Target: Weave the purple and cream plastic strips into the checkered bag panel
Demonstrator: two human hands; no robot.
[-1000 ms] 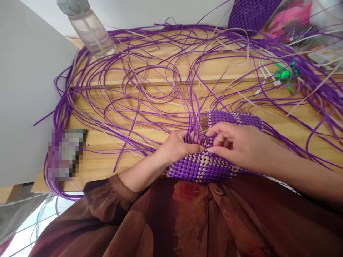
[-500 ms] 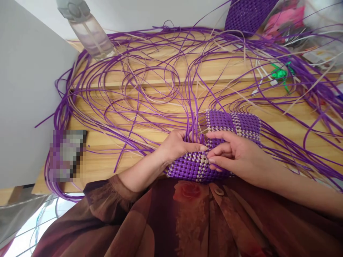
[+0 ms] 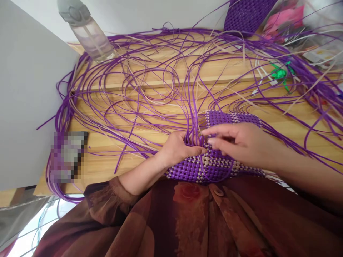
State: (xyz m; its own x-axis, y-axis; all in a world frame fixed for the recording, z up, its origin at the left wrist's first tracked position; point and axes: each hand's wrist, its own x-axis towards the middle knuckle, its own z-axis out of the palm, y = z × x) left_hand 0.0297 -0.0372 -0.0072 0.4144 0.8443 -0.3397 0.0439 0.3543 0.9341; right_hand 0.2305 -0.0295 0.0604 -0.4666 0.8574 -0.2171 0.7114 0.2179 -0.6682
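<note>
Across the worktop (image 3: 103, 167), I have the woven piece (image 3: 184, 172) at the near side, centre. The left hand (image 3: 178, 148) pinches it between thumb and fingers; the right hand (image 3: 243, 142) hovers just beside, thumb and forefinger narrowly parted, and I can't tell whether they hold anything. I judge the step to be working strands in by the upright strands (image 3: 194, 110); the next move calls for a steady left hold.

Glossy, knobbly plastic weave (image 3: 214, 167)
</note>
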